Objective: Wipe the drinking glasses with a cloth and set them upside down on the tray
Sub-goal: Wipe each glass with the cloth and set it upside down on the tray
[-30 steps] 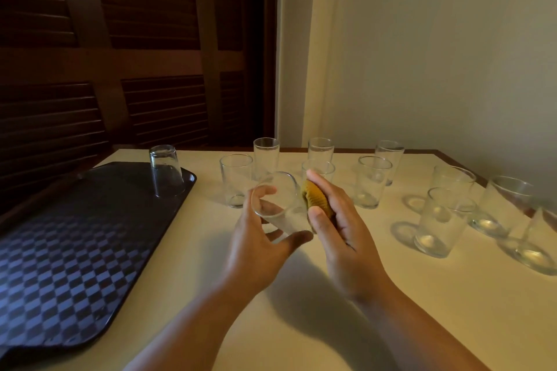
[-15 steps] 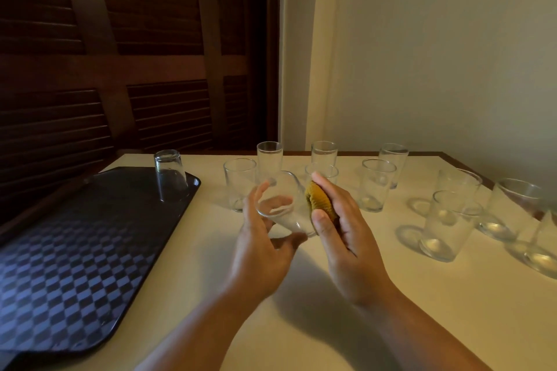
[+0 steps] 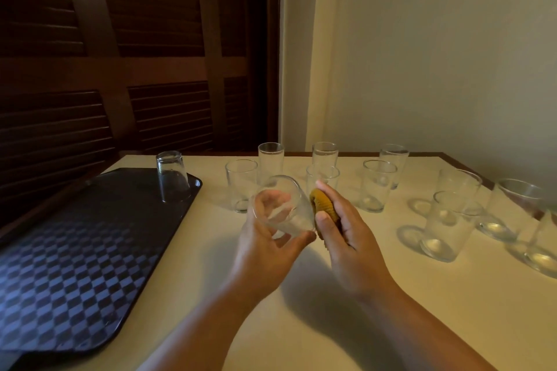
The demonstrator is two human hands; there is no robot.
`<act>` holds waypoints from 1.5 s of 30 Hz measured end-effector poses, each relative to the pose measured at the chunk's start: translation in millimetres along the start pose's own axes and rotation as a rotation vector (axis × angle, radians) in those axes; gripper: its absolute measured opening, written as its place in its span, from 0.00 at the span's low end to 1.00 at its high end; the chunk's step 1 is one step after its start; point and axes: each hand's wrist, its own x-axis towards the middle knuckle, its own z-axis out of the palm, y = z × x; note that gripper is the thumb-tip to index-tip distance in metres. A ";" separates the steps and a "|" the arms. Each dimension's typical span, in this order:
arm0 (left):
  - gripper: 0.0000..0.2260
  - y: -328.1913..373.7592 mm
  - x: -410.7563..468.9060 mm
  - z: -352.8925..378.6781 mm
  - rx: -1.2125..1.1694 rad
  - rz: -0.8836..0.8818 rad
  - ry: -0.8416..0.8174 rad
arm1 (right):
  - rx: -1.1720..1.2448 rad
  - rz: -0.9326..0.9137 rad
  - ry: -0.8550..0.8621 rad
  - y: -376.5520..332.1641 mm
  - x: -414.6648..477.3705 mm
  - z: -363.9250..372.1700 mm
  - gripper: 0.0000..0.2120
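My left hand grips a clear drinking glass, tilted with its mouth toward me, above the table's middle. My right hand holds a bunched mustard-yellow cloth pressed against the glass's right side. A dark checkered tray lies at the left with one glass standing upside down at its far right corner. Several upright glasses stand on the table behind and to the right of my hands.
The cream table meets a pale wall at the right and dark wooden louvred shutters at the back left. More glasses crowd the right edge. The tray's near part bears nothing.
The glass has turned a little in my left hand, and the cloth has shifted along its side. Both hands stay at about the same place.
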 end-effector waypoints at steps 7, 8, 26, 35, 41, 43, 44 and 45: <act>0.39 -1.3 -0.1 1.6 0.080 0.057 0.009 | -0.031 -0.120 0.041 -5.1 -1.6 1.5 0.22; 0.39 -0.4 0.8 0.3 0.053 0.054 0.033 | -0.032 -0.080 0.053 -3.9 -0.4 1.3 0.21; 0.44 -13.0 -4.0 1.7 0.096 0.023 -0.064 | -0.024 -0.193 0.004 -12.4 -5.8 4.2 0.23; 0.32 -5.6 -2.4 -2.2 0.107 0.053 0.025 | -0.052 -0.169 0.009 -10.4 -4.9 4.4 0.23; 0.32 -5.3 -2.1 -0.7 -0.001 0.038 0.033 | -0.039 -0.103 0.025 -4.4 -0.3 3.4 0.22; 0.37 -8.4 -3.6 0.3 -0.016 0.061 -0.031 | -0.033 -0.073 0.028 -2.4 -0.7 1.4 0.22; 0.42 -9.6 -4.5 1.1 0.012 0.089 -0.063 | -0.027 -0.090 0.027 -3.3 -1.7 0.9 0.22; 0.45 -11.0 -5.2 1.4 0.056 0.115 -0.080 | -0.023 -0.120 0.026 -5.6 -2.9 0.6 0.23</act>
